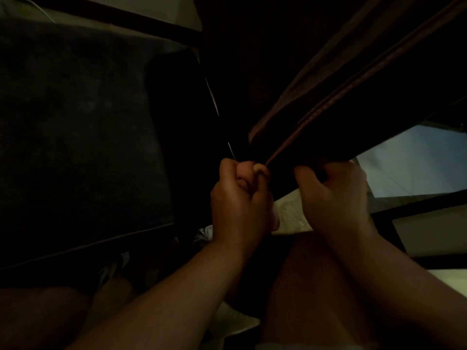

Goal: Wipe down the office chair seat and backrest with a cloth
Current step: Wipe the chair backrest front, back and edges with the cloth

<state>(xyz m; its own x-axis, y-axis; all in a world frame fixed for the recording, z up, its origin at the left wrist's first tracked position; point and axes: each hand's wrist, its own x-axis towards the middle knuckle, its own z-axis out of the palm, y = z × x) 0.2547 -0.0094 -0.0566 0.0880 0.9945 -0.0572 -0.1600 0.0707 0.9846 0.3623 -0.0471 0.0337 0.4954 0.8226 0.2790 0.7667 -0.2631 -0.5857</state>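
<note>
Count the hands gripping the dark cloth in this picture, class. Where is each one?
2. The left hand grips the cloth at its lower edge near the picture's middle; the right hand grips the same edge just to its right.

Both forearms reaching forward side by side, left hand (pixel 240 198) fisted, fingers curled tight and pinching, right hand (pixel 333 195) close beside it, knuckles up, fingers curled in a grip

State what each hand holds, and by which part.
Both the left hand and right hand grip the lower edge of a dark brown cloth.
</note>
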